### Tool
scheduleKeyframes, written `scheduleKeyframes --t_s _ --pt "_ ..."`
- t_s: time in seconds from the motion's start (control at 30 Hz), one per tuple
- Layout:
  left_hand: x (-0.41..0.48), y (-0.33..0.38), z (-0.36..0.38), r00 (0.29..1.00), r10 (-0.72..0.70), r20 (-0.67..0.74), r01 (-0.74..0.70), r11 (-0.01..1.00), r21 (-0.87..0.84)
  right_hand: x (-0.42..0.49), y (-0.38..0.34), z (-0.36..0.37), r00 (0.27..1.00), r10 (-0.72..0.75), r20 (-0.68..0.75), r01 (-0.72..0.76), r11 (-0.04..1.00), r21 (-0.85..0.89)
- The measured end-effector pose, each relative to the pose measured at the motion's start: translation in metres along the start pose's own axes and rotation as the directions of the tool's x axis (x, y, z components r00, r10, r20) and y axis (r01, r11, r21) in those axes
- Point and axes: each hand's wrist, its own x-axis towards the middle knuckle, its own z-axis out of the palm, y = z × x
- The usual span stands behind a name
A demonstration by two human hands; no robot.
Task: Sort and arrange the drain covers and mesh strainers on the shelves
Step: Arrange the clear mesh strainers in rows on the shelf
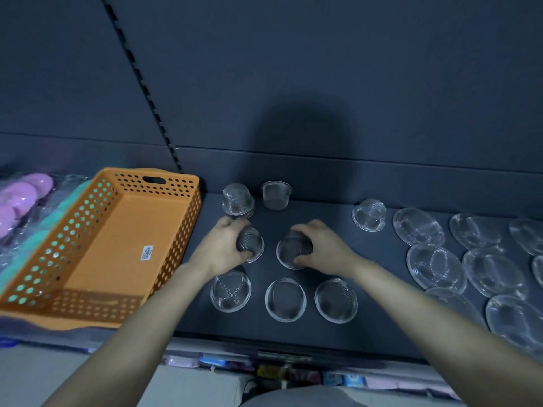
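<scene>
Mesh strainers lie on the shelf around both hands. The left hand grips one strainer; the right hand grips a second strainer. Just left of the left hand, an orange basket carries a white barcode label, unreadable. Drain covers lie right of the right hand.

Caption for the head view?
Left hand and right hand grip domed mesh strainers on a dark shelf by a perforated orange basket.
</scene>
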Motion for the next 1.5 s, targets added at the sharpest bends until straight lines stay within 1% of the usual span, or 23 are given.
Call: scheduleKeyframes --t_s 0.17,0.33,0.4,0.43,0.5,0.57,0.63,0.73,0.83,0.93,1.07,1.23,1.3,1.5 --pt "-0.006 -0.004 -0.004 1.0 0.008 0.018 -0.008 1.0 0.021 -0.002 -0.005 0.004 1.0 -0.024 0.019 0.025 0.999 -0.024" --pt "-0.006 -0.006 -0.008 0.999 0.006 0.041 -0.008 1.0 0.029 -0.008 -0.007 0.007 0.999 -0.01 0.036 0.009 1.0 0.01" --pt "-0.004 -0.006 -0.009 1.0 0.021 0.006 -0.021 1.0 0.01 -0.01 -0.008 0.005 0.998 -0.019 0.055 0.018 1.0 0.017" --pt "-0.003 -0.005 -0.01 0.999 0.022 -0.032 -0.022 1.0 0.0 -0.011 -0.009 0.003 0.998 -0.027 0.053 0.026 0.999 0.021" --pt "0.003 -0.004 -0.012 0.99 0.011 -0.139 -0.014 1.0 -0.022 -0.011 -0.007 -0.004 0.999 -0.038 0.0 0.038 0.999 0.015" --pt "0.011 -0.002 -0.014 0.969 -0.005 -0.245 -0.006 0.999 -0.045 -0.01 -0.004 -0.015 0.993 -0.027 -0.116 0.023 0.999 -0.034" --pt "0.023 -0.002 -0.017 0.952 -0.036 -0.305 0.013 0.997 -0.079 -0.007 0.002 -0.027 0.969 0.025 -0.245 -0.049 0.995 -0.091" --pt "0.043 -0.003 -0.021 0.944 -0.127 -0.304 0.086 0.986 -0.144 -0.006 0.019 -0.045 0.913 0.128 -0.387 -0.204 0.965 -0.164" --pt "0.064 -0.005 -0.021 0.944 -0.21 -0.256 0.162 0.967 -0.197 -0.008 0.039 -0.058 0.874 0.212 -0.438 -0.34 0.91 -0.237" --pt "0.078 -0.007 -0.016 0.947 -0.225 -0.23 0.176 0.961 -0.214 -0.008 0.053 -0.062 0.861 0.283 -0.422 -0.415 0.872 -0.261" --pt "0.086 -0.011 -0.008 0.938 -0.221 -0.266 0.167 0.963 -0.212 -0.005 0.065 -0.063 0.878 0.303 -0.371 -0.403 0.886 -0.23" --pt "0.087 -0.018 -0.006 0.925 -0.222 -0.309 0.149 0.959 -0.243 -0.003 0.065 -0.068 0.875 0.351 -0.333 -0.434 0.873 -0.221" --pt "0.085 -0.02 -0.005 0.927 -0.221 -0.303 0.144 0.956 -0.256 -0.004 0.06 -0.07 0.898 0.337 -0.283 -0.407 0.88 -0.243" --pt "0.074 -0.017 -0.006 0.928 -0.177 -0.327 0.082 0.955 -0.285 -0.018 0.035 -0.063 0.961 0.274 -0.034 -0.276 0.949 -0.151"
